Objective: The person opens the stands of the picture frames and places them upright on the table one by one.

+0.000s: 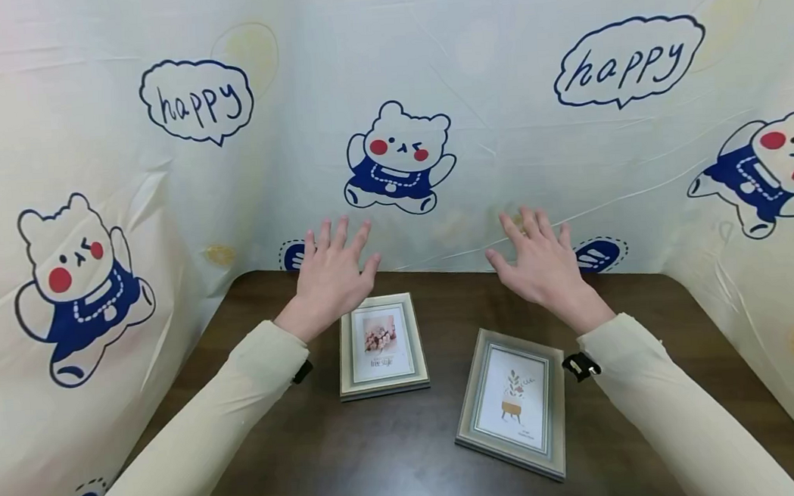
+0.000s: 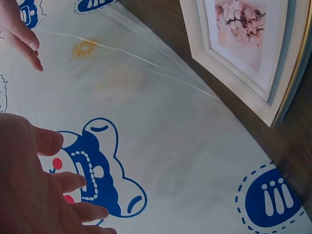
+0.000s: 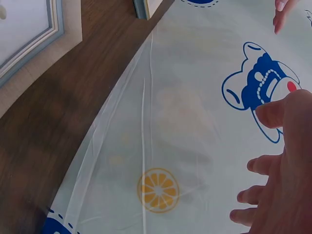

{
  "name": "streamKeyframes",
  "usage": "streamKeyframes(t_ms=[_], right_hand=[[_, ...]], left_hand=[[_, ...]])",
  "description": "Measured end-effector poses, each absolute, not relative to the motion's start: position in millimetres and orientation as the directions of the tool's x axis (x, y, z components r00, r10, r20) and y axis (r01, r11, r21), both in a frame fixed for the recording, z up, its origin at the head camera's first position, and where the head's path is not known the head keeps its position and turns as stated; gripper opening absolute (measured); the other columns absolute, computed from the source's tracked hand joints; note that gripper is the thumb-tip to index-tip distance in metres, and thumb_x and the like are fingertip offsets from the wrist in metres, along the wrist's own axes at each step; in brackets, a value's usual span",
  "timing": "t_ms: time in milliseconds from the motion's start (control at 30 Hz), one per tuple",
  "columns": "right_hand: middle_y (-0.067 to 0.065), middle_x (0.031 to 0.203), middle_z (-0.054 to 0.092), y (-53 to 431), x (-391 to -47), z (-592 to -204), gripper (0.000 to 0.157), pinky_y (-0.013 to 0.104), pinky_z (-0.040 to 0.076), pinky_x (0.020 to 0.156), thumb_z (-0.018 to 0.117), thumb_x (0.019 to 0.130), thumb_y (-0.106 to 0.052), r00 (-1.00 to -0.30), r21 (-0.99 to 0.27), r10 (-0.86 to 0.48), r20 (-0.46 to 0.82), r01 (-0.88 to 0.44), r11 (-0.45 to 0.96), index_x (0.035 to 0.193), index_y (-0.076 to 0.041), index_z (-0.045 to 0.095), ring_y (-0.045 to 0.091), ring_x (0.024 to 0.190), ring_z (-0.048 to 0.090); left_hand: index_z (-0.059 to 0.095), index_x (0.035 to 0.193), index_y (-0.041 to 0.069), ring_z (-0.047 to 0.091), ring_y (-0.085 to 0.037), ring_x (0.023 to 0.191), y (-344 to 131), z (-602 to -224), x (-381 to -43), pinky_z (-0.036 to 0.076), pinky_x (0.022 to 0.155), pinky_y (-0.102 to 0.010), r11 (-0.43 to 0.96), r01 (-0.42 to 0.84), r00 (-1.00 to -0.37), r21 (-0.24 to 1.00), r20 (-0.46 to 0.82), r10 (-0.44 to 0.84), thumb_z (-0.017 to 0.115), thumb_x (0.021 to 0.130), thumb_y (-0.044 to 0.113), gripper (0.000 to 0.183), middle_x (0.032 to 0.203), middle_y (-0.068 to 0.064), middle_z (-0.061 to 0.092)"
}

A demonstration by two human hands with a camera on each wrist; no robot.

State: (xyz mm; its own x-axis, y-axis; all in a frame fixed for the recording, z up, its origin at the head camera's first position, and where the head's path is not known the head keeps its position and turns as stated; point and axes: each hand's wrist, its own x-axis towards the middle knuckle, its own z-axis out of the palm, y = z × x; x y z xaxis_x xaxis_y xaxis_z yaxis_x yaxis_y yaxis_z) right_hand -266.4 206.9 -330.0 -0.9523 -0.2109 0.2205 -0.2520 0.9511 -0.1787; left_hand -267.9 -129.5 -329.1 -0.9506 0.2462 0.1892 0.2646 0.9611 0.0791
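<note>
Both hands are raised over the far part of the table, fingers spread and palms facing away. My left hand (image 1: 334, 278) overlaps the top left corner of a cream picture frame (image 1: 342, 357) with a pink flower print. To the right, my right hand (image 1: 544, 262) is above and beyond a second picture frame (image 1: 471, 403), which lies tilted and shows a potted plant print. Neither hand holds anything. In the left wrist view the fingers (image 2: 73, 183) stand apart in front of the curtain; the right wrist view shows the other hand (image 3: 287, 170) likewise.
Both picture frames lie face up on a dark brown wooden table (image 1: 355, 463). A pale curtain (image 1: 500, 150) with printed bears and "happy" bubbles hangs behind the table and along both sides. A black wrist strap (image 1: 582, 366) shows at the right sleeve.
</note>
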Motion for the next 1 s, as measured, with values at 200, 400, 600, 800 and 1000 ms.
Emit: streamKeyframes(t_ms=[200, 400, 600, 800, 1000], right_hand=[[0.026, 0.172, 0.014, 201, -267, -330, 0.079, 0.076, 0.002, 0.117, 0.045, 0.106, -0.058, -0.945, -0.18, -0.216, 0.244, -0.263, 0.948, 0.168, -0.012, 0.026, 0.048, 0.157, 0.007], [0.026, 0.172, 0.013, 196, -264, -327, 0.078, 0.076, 0.003, 0.116, 0.043, 0.107, -0.058, -0.949, -0.197, -0.212, 0.235, -0.26, 0.945, 0.168, -0.013, 0.026, 0.048, 0.157, 0.006], [0.025, 0.172, 0.014, 194, -264, -327, 0.079, 0.075, 0.002, 0.117, 0.045, 0.106, -0.057, -0.948, -0.194, -0.209, 0.238, -0.257, 0.947, 0.168, -0.013, 0.026, 0.049, 0.157, 0.006], [0.026, 0.172, 0.014, 188, -262, -328, 0.078, 0.074, 0.001, 0.118, 0.045, 0.106, -0.057, -0.947, -0.187, -0.221, 0.235, -0.267, 0.945, 0.168, -0.013, 0.026, 0.048, 0.158, 0.006], [0.026, 0.172, 0.014, 184, -260, -329, 0.078, 0.074, 0.001, 0.118, 0.043, 0.107, -0.057, -0.946, -0.176, -0.231, 0.229, -0.273, 0.946, 0.168, -0.013, 0.026, 0.047, 0.158, 0.005]], left_hand=[[0.025, 0.169, 0.02, 0.008, -0.046, 0.158, -130, -327, -265, 0.003, 0.123, -0.064, 0.961, 0.267, -0.948, 0.076, 0.2, 0.248, 0.035, 0.11, 0.054, 0.069, 0.174, -0.019, 0.014], [0.025, 0.169, 0.019, 0.01, -0.047, 0.158, -132, -327, -263, 0.006, 0.123, -0.065, 0.959, 0.273, -0.946, 0.075, 0.203, 0.253, 0.035, 0.11, 0.053, 0.069, 0.173, -0.02, 0.014], [0.026, 0.169, 0.02, 0.012, -0.047, 0.157, -135, -327, -259, 0.006, 0.123, -0.064, 0.96, 0.269, -0.945, 0.074, 0.211, 0.249, 0.037, 0.11, 0.053, 0.068, 0.173, -0.02, 0.015], [0.024, 0.169, 0.02, 0.008, -0.046, 0.158, -140, -329, -255, 0.003, 0.124, -0.063, 0.961, 0.261, -0.948, 0.088, 0.213, 0.238, 0.036, 0.11, 0.052, 0.068, 0.173, -0.02, 0.014], [0.026, 0.169, 0.02, 0.009, -0.046, 0.158, -141, -330, -253, 0.004, 0.123, -0.064, 0.96, 0.262, -0.947, 0.095, 0.217, 0.236, 0.037, 0.11, 0.052, 0.068, 0.173, -0.02, 0.015]])
